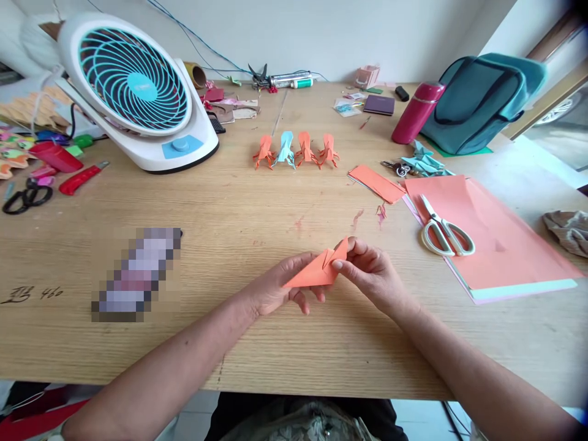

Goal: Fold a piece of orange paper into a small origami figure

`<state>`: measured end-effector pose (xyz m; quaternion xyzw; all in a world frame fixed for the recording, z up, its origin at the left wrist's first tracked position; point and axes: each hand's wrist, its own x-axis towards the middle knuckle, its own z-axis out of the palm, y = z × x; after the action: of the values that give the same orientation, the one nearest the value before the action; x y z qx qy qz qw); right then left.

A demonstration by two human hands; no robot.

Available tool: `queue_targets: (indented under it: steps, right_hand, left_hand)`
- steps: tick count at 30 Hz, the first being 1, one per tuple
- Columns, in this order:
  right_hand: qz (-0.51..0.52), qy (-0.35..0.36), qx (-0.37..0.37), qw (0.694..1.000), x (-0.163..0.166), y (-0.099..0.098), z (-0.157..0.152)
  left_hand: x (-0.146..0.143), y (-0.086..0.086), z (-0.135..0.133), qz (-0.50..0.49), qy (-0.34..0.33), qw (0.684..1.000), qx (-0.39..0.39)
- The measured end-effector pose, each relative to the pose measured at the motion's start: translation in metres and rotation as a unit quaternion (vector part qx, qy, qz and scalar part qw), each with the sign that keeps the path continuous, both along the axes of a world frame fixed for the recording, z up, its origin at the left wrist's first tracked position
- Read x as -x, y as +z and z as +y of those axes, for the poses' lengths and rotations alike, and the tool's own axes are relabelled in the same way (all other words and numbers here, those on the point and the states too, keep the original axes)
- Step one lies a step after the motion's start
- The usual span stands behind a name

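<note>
A piece of folded orange paper (312, 274), roughly triangular with a crease and a flap near its upper right, is held above the table between both hands. My left hand (278, 285) supports it from the left and below, with some fingers showing under its lower edge. At the right corner, my right hand (374, 272) pinches the paper between thumb and fingers. Farther back stands a row of folded paper figures, among them a blue one (285, 149) and an orange one (329, 150).
White-handled scissors (443, 236) lie on orange sheets (509, 245) at right, near a stack of orange paper strips (377, 184). A pink bottle (418, 113) and teal bag (478, 104) stand behind. At left are a fan (184, 131), a red cutter (80, 179) and black-handled scissors (27, 196).
</note>
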<state>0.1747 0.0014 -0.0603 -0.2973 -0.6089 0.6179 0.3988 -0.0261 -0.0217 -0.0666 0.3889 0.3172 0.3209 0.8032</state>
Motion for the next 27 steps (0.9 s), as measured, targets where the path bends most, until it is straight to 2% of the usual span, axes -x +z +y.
queue_targets:
  steps: [5, 10, 14, 17, 20, 23, 27]
  right_hand:
    - [0.009, -0.058, 0.074, 0.996, 0.003, -0.003, 0.003]
    - [-0.027, -0.057, 0.089, 0.994, 0.002, -0.007, 0.004]
    - [-0.031, -0.034, 0.084, 0.995, 0.004, -0.009, 0.001]
    - [-0.031, -0.019, 0.075, 0.997, 0.007, -0.01, -0.003]
    - [-0.022, -0.011, 0.07, 0.997, 0.008, -0.012, -0.005]
    - [-0.039, -0.028, 0.031, 0.998, 0.005, -0.013, -0.005]
    - [-0.124, -0.072, -0.1, 0.985, -0.001, -0.011, -0.004]
  left_hand:
    - [0.004, -0.002, 0.005, 0.028, 0.099, 0.993, -0.049]
    - [0.005, 0.003, 0.004, 0.113, 0.104, 0.983, -0.102]
    - [-0.001, 0.005, 0.001, 0.221, 0.128, 0.95, -0.182]
    - [-0.003, 0.003, 0.002, 0.251, 0.143, 0.926, -0.244]
    - [-0.003, 0.002, 0.002, 0.256, 0.141, 0.923, -0.251]
    - [-0.003, 0.002, 0.001, 0.264, 0.142, 0.92, -0.254]
    - [-0.003, 0.002, -0.001, 0.279, 0.149, 0.91, -0.27]
